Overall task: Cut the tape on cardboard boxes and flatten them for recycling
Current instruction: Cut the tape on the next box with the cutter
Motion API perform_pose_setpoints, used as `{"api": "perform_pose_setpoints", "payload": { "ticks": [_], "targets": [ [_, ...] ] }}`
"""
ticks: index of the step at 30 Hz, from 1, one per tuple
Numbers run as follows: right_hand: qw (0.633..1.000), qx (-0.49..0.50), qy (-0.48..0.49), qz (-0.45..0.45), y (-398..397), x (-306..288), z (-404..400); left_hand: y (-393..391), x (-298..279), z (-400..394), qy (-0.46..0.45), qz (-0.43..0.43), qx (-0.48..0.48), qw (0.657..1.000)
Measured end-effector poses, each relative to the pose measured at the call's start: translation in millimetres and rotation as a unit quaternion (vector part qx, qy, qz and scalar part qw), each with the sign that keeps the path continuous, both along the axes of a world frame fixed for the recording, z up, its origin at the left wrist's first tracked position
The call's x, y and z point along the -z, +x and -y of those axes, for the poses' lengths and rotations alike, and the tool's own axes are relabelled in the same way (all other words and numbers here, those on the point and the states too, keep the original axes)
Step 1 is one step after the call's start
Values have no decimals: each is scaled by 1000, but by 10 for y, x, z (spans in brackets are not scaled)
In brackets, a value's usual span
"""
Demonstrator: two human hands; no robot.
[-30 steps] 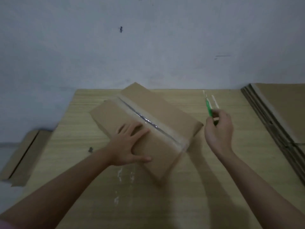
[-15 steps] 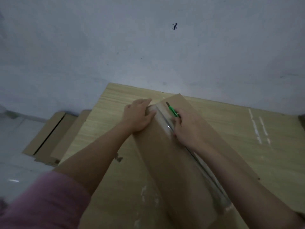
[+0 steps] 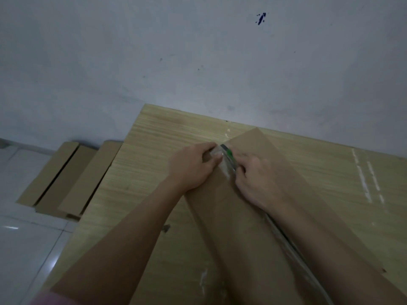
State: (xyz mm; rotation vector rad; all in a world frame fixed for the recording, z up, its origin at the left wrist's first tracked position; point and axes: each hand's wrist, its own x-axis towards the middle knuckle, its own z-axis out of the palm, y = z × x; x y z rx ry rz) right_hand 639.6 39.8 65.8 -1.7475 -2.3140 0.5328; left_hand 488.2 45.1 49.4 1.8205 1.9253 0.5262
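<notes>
Corrugated cardboard box (image 3: 222, 208) on wooden table (image 3: 141, 172), judged light, stiff yet crushable, slick along taped seam (image 3: 225, 170); left hand (image 3: 191, 165) gripping far end, right hand (image 3: 256, 179) clasping green cutter (image 3: 229, 154) at seam; best steadied by far edge.

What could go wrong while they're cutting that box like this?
The left hand grips the box end right beside the green cutter that the right hand holds on the tape; a slip could nick its thumb. The box also lies near the table edge and might slide off.
</notes>
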Motion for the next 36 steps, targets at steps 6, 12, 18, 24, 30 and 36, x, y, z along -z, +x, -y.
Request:
{"api": "perform_pose_setpoints", "payload": {
  "ticks": [6,12,18,24,30,36],
  "targets": [
    [994,-45,0,101,-32,-186,10,-17,-8,2,-12,13,13,1000],
    [984,-34,-18,173,-205,-289,28,-18,1,28,1,12,16,1000],
    [978,-53,-14,202,-223,-288,64,-12,-6,45,10,10,29,999],
    [985,-40,-41,162,-191,-297,87,28,-13,77,12,-1,23,1000],
    [983,-40,-43,175,-113,-220,196,12,16,60,20,-9,28,999],
    [979,-46,-34,194,48,-200,355,14,19,48,24,-16,30,999]
  ]
}}
